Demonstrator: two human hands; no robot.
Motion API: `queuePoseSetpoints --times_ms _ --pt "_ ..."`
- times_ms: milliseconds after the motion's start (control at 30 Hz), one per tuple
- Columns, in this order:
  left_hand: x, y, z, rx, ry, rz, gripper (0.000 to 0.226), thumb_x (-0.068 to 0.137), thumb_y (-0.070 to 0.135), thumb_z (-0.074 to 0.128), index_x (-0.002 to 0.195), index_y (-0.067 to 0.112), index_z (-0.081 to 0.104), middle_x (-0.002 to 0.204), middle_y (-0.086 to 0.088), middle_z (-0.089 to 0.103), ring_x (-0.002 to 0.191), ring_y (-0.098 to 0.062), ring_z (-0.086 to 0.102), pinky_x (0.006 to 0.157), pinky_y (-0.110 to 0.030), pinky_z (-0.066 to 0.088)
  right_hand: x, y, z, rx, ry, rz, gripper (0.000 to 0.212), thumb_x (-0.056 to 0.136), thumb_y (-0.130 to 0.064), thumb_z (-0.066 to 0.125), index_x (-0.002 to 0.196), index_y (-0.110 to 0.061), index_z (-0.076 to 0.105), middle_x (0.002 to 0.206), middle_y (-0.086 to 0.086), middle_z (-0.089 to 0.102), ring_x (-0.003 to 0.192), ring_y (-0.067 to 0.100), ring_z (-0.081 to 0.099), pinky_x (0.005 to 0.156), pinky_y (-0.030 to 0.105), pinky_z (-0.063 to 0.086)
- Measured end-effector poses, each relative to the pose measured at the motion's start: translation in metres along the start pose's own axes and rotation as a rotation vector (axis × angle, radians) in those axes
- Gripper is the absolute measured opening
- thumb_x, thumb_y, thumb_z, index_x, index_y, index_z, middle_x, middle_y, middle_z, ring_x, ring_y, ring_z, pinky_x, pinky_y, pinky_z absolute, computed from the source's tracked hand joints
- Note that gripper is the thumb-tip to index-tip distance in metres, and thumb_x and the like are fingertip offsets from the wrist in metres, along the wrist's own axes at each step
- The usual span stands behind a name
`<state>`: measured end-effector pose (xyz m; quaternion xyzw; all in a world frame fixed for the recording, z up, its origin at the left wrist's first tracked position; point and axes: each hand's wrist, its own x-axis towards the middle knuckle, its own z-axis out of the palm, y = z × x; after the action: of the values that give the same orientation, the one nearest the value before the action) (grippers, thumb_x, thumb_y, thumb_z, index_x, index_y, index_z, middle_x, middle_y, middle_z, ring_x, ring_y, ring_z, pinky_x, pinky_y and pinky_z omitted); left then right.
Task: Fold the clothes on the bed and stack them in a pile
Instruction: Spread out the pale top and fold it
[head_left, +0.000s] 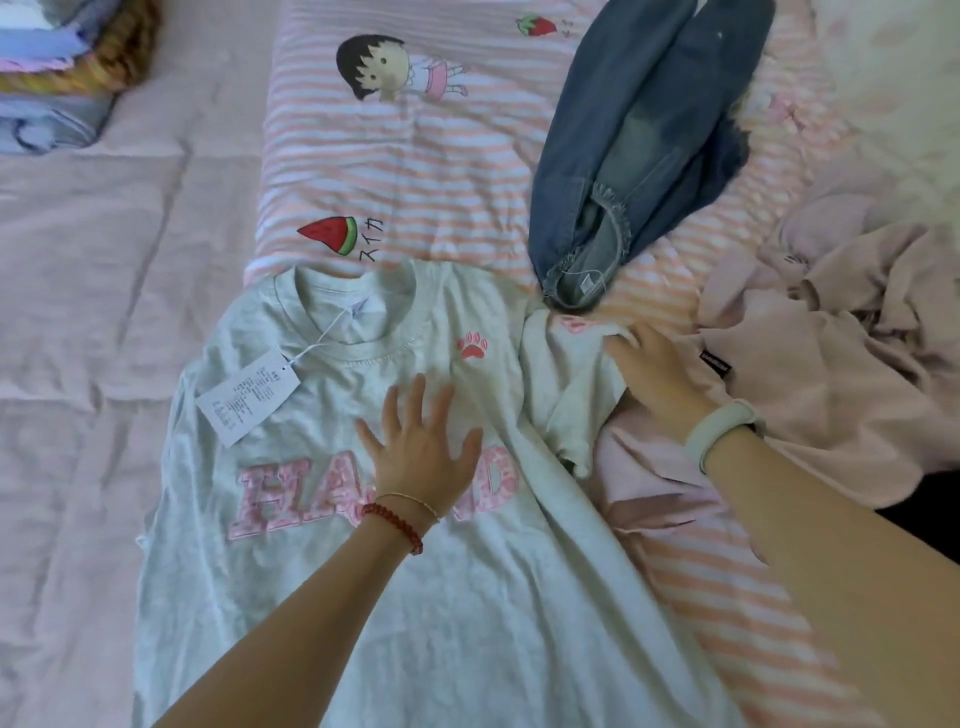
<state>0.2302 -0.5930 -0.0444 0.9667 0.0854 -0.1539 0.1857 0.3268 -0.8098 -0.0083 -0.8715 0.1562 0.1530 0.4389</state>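
Nearest the camera, the grey T-shirt (363, 597) lay face up across the lower centre of the frame, spread on the bed (78, 338), its neckline toward the middle of the picture and a paper tag (248, 397) resting on its chest at centre left. The left hand (423, 457) pressed flat on the pink lettering, fingers spread wide and straight, holding nothing. Just to the right, the right hand (655, 371) lay on the shirt's rumpled sleeve (566, 384), fingers reaching over the cloth; whether they pinched it or only rested there could not be told.

The shirt looked light, soft and limp, likely to slide and wrinkle on the bedding rather than hold a crease, so it would probably handle best taken at the sleeve edge or shoulder seam while the other palm pinned the body. The loose tag might need tucking in.

Farther right, a crumpled pink garment (831, 374) lay heaped beside the right wrist, partly under it. Beyond, at upper right, a pair of jeans (639, 145) stretched over the striped cartoon-print quilt (415, 171), heavier and stiffer by the look of it. At the far upper left sat the pile of folded clothes (62, 73), well apart from both hands.
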Motion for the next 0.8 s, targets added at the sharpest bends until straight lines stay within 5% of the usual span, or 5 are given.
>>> queuePoseSetpoints --times_ms 267,400,567,667,800 --pt "0.051 0.079 0.005 0.057 -0.038 0.275 0.070 0.085 0.066 0.031 0.145 0.043 0.001 0.157 0.007 -0.007 0.143 -0.026 -0.010 0.110 -0.059 0.006 0.046 -0.005 -0.102 0.015 0.404 -0.078 0.010 0.091 -0.019 0.051 0.097 -0.012 0.046 0.078 -0.003 0.045 0.072 0.016 0.043 0.063 0.017 0.034" --pt "0.069 0.079 0.022 0.163 -0.221 0.205 0.078 0.079 0.075 0.034 0.142 0.047 -0.004 0.155 0.009 -0.013 0.141 -0.029 -0.017 0.108 -0.064 0.009 0.060 0.029 -0.104 -0.023 0.276 0.112 0.024 0.088 -0.025 0.054 0.077 -0.004 0.055 0.060 0.002 0.041 0.066 0.023 0.045 0.063 0.028 0.034" --pt "0.079 0.078 0.035 0.259 -0.315 0.186 0.090 0.072 0.082 0.035 0.140 0.049 -0.014 0.152 0.007 -0.026 0.138 -0.033 -0.027 0.103 -0.069 0.005 0.046 0.043 -0.090 -0.024 0.019 0.307 0.048 0.080 -0.055 0.057 0.106 -0.014 0.060 0.103 0.004 0.064 0.100 0.025 0.058 0.090 0.041 0.048" --pt "0.082 0.079 0.036 0.269 -0.336 0.172 0.091 0.071 0.082 0.036 0.140 0.049 -0.014 0.152 0.007 -0.026 0.138 -0.034 -0.027 0.103 -0.070 0.006 0.028 0.036 -0.085 0.372 0.027 0.289 0.026 0.083 -0.036 0.066 0.097 -0.014 0.067 0.098 0.006 0.070 0.092 0.024 0.065 0.088 0.041 0.052" --pt "0.084 0.079 0.031 0.248 -0.369 0.173 0.087 0.075 0.078 0.038 0.141 0.049 -0.009 0.153 0.007 -0.022 0.140 -0.032 -0.023 0.105 -0.067 0.007 0.003 0.021 -0.069 0.300 0.093 0.071 0.011 0.086 -0.005 0.057 0.097 -0.006 0.060 0.091 0.006 0.066 0.083 0.021 0.062 0.068 0.027 0.051"
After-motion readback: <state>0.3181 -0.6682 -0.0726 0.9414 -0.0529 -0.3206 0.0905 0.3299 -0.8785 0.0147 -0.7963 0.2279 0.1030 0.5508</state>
